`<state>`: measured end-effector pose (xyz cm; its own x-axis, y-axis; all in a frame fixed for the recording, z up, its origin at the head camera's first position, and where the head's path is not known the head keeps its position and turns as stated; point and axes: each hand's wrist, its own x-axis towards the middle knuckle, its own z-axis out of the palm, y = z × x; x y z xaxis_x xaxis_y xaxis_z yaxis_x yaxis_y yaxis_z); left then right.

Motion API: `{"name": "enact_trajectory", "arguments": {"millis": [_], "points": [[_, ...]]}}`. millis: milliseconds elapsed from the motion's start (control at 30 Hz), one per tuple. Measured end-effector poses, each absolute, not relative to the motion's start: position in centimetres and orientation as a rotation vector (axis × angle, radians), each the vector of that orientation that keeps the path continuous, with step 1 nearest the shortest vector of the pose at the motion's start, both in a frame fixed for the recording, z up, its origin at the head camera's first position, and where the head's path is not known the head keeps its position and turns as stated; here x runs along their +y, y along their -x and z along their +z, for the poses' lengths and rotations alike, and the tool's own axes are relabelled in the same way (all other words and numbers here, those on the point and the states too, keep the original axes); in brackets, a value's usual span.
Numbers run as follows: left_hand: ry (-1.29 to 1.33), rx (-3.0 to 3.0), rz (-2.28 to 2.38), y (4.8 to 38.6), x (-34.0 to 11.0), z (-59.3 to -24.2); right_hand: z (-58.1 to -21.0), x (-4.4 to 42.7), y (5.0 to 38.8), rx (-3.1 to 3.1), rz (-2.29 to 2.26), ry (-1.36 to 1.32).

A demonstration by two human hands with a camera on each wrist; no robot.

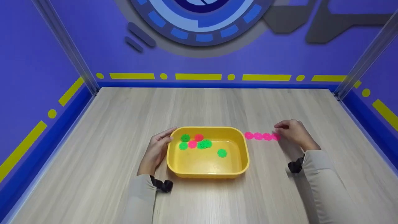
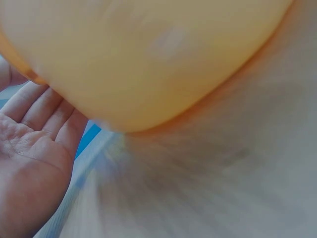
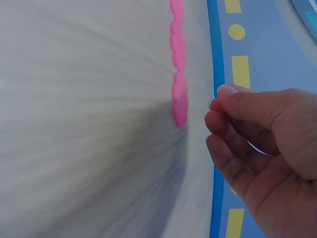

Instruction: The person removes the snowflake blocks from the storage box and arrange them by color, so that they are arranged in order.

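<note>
A yellow bin (image 1: 208, 173) stands on the table with several green and pink flower-shaped discs in it. My left hand (image 1: 154, 153) grips its left rim; in the left wrist view the fingers of my left hand (image 2: 37, 148) lie against the outside of the bin (image 2: 148, 64). Right of the bin, a row of pink discs (image 1: 258, 136) lies joined on the table. Just past its right end is my right hand (image 1: 295, 133). In the right wrist view my right hand (image 3: 267, 144) has loosely bent fingers and nothing visible between them, apart from the pink row (image 3: 180, 99).
The wooden table (image 1: 108, 124) extends around the bin on all sides. Blue-purple panels (image 1: 199, 67) with yellow markings stand behind it and at both sides. Each wrist carries a small black device.
</note>
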<state>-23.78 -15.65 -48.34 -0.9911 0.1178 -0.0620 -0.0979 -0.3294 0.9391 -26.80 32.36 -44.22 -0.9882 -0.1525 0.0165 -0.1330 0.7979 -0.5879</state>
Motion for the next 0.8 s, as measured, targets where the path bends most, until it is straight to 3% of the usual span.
{"name": "enact_trajectory", "arguments": {"millis": [800], "points": [[-0.037, 1.771, 2.432, 23.9, -15.7, -48.5, -40.7, 28.0, 27.5, 2.940, -1.002, 0.432]]}}
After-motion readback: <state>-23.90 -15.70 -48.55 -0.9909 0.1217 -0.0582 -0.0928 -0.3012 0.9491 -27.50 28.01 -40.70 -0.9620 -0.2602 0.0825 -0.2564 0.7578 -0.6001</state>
